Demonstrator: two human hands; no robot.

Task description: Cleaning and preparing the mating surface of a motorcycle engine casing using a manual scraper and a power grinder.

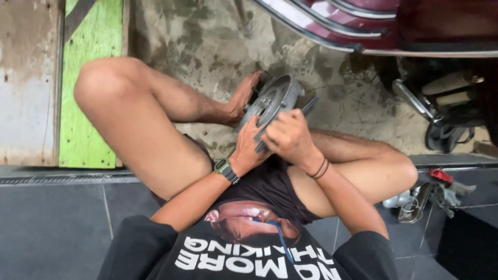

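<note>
Our left hand (248, 145) gripped the grey metal wheel hub (272, 99), fingers closed on its rim | our right hand (288, 136) clutched a dark tool (307, 107) against it | hub braced by a bare foot (243, 96) on the concrete floor (332, 93), beside a maroon scooter (415, 26).

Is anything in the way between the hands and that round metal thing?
No. Both hands are already on the round grey metal part: the left hand grips its lower edge, and the right hand presses a flat tool against it. A foot braces it.
</note>
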